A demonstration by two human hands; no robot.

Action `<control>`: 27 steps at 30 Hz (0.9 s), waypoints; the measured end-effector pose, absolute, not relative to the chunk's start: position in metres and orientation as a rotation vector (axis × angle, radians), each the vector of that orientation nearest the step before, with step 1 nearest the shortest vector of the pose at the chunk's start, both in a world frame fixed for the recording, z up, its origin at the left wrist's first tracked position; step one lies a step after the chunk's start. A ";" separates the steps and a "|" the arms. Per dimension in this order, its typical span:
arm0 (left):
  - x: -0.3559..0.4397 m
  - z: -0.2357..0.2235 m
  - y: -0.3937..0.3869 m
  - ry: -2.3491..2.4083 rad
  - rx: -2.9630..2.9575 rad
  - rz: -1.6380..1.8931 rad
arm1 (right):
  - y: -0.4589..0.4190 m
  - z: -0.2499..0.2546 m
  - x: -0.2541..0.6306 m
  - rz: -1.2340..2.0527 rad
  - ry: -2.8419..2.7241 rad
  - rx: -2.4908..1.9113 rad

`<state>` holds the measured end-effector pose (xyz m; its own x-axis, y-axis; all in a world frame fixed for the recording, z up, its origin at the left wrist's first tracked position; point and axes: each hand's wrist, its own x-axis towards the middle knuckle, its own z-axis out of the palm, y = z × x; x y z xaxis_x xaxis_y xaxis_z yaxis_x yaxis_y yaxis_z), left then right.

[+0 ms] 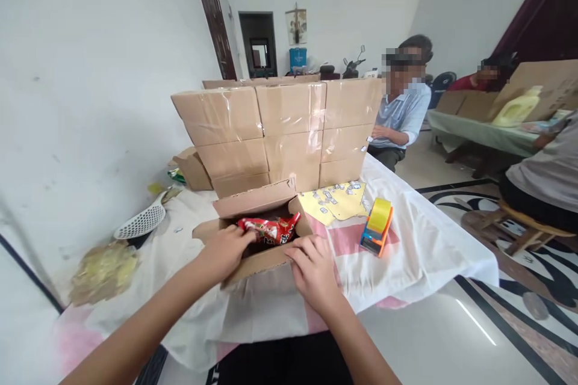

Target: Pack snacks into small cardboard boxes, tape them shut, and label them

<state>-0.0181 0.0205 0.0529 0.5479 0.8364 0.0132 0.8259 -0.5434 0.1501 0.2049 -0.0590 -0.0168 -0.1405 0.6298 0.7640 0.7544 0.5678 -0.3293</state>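
An open cardboard box (257,266) stands on the cloth-covered table in front of me, its flaps spread outward. Inside it lies a shiny red packet (273,230) with white printing; whatever lies beneath is hidden. My left hand (228,249) reaches over the box's left side, its fingers closed on the packet's left end, the thumb partly hidden. With bent fingers, my right hand (311,261) grips the edge of the front flap near the right corner. A tape dispenser (377,227) with yellow tape rests to the right.
Taped cartons (291,132) are stacked behind the box. A yellow sheet with small labels (336,201) lies by them. A white perforated basket (142,219) and crumpled yellowish plastic (106,271) sit at left. One person (400,114) sits beyond the stack; others are at a right-hand table (483,132).
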 end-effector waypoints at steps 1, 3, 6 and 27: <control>-0.017 0.050 0.017 1.440 2.715 0.052 | -0.058 -0.016 0.206 -0.148 -1.848 -1.116; -0.018 0.053 0.008 1.526 2.803 -0.011 | -0.055 -0.015 0.210 -0.099 -1.837 -1.098; -0.023 0.069 -0.004 1.645 2.818 -0.007 | -0.055 -0.012 0.220 -0.044 -1.837 -1.085; -0.041 0.041 0.019 1.411 2.622 0.188 | 0.089 0.085 0.189 0.377 -2.343 -2.309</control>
<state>-0.0408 0.0190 0.0410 0.5474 0.8361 0.0355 0.8163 -0.5429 0.1976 0.1886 0.0895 0.0849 -0.0203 0.9606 -0.2772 0.9991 0.0089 -0.0424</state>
